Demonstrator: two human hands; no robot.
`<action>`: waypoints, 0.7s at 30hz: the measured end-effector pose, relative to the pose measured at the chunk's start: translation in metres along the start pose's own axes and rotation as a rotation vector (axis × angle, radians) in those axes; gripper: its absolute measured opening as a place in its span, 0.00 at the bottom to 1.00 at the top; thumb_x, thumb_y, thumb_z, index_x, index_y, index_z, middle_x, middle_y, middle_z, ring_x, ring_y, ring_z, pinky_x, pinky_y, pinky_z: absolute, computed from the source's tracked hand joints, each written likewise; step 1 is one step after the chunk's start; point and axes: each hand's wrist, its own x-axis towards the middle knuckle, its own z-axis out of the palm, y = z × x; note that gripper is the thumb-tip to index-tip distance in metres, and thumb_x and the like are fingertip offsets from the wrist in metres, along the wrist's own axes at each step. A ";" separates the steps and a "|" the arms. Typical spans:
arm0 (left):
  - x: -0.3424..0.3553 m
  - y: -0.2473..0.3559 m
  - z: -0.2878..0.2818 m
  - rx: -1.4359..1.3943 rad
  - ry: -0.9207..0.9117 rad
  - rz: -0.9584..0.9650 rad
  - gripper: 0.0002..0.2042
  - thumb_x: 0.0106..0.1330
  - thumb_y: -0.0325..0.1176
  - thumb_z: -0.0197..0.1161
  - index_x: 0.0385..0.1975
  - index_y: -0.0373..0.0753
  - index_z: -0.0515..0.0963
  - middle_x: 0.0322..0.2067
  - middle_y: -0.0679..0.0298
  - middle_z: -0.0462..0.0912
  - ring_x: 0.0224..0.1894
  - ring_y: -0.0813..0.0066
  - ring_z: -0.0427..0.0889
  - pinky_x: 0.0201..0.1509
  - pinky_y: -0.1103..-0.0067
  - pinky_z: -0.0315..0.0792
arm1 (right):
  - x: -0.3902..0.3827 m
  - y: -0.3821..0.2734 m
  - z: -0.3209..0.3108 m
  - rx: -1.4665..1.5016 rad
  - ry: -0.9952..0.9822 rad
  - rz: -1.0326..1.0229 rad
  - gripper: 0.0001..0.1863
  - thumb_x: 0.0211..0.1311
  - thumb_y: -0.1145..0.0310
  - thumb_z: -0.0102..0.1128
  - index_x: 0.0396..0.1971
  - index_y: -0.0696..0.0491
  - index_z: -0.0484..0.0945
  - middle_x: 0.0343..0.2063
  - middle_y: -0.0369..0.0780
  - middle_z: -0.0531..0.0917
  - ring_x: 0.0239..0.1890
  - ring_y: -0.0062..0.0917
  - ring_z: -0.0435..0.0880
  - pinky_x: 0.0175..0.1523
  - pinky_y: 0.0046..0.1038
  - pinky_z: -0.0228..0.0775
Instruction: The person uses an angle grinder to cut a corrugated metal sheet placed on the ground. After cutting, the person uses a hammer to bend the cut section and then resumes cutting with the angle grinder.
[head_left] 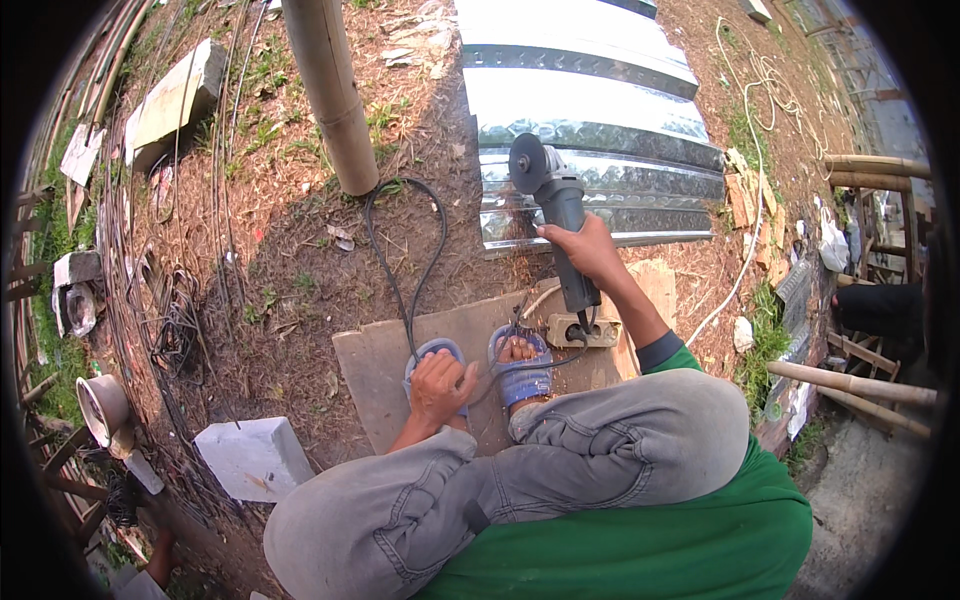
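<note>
Outdoors on bare dirt, squatting on a wooden board. Right hand wrapped tight around an angle grinder, disc at the corrugated metal sheet beyond the board. Left hand curled over a blue sandal on that board.

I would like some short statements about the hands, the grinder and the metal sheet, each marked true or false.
1. The right hand grips the body of an angle grinder. True.
2. The grinder's disc is over the corrugated metal sheet. True.
3. The left hand holds a hammer. False: it rests on the left foot, over a blue sandal, and holds no tool.
4. The person stands on bare concrete. False: the person squats with both feet on a flat wooden board laid on the dirt.
5. A black cable loops across the ground near a bamboo pole. True.
</note>
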 end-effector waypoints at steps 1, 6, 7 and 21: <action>0.000 0.000 0.000 0.000 0.006 0.005 0.17 0.62 0.32 0.82 0.21 0.41 0.76 0.25 0.58 0.81 0.34 0.55 0.86 0.41 0.63 0.77 | 0.000 0.000 0.000 0.005 0.000 -0.006 0.20 0.67 0.57 0.83 0.39 0.60 0.88 0.29 0.37 0.89 0.28 0.20 0.86 0.34 0.30 0.78; -0.002 -0.001 0.001 0.009 0.004 -0.007 0.16 0.62 0.32 0.82 0.21 0.41 0.77 0.25 0.57 0.81 0.36 0.54 0.88 0.43 0.62 0.79 | 0.001 -0.002 -0.003 -0.034 -0.008 0.024 0.24 0.64 0.54 0.83 0.39 0.62 0.88 0.30 0.42 0.90 0.30 0.26 0.89 0.37 0.34 0.81; -0.002 -0.001 0.001 0.014 -0.007 -0.013 0.16 0.62 0.32 0.82 0.21 0.41 0.77 0.25 0.57 0.81 0.36 0.54 0.88 0.44 0.62 0.79 | 0.001 -0.002 -0.003 -0.051 -0.011 0.038 0.26 0.62 0.52 0.83 0.40 0.63 0.89 0.31 0.44 0.91 0.32 0.29 0.91 0.39 0.36 0.82; -0.002 -0.001 0.003 -0.007 0.004 -0.029 0.13 0.61 0.32 0.80 0.22 0.41 0.79 0.25 0.60 0.80 0.34 0.56 0.85 0.43 0.62 0.78 | -0.005 -0.010 -0.008 0.021 -0.042 0.018 0.24 0.64 0.55 0.83 0.44 0.62 0.88 0.31 0.42 0.91 0.31 0.26 0.90 0.38 0.34 0.81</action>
